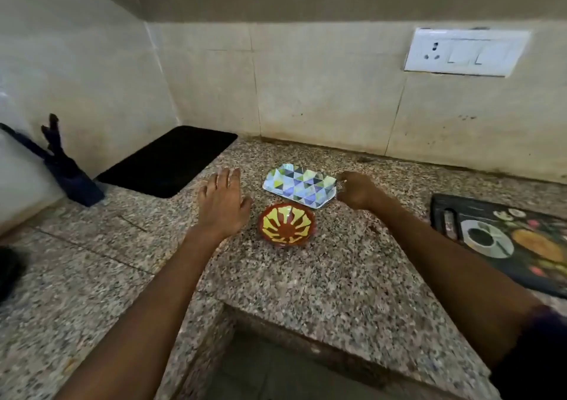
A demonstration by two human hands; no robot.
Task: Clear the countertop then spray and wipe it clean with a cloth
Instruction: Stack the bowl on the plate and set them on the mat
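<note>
While the speckled granite worktop (306, 277) was not yet cleared, the small red bowl with yellow petals (287, 224) stood near its front edge. Just behind the bowl lay the rectangular tray with blue and green triangles (299, 188). The right hand (357, 190), fingers curled, was at the tray's right end, probably to lift it. The left hand (222, 201) hovered spread just left of the bowl, with free room around.

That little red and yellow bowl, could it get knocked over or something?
Maybe. The bowl sits right between the left hand and the right hand, so a reaching arm might bump it along the countertop. The right hand seems to be gripping the edge of the triangle-patterned tray; lifted from that one end, the tray could tip or slip.
</note>
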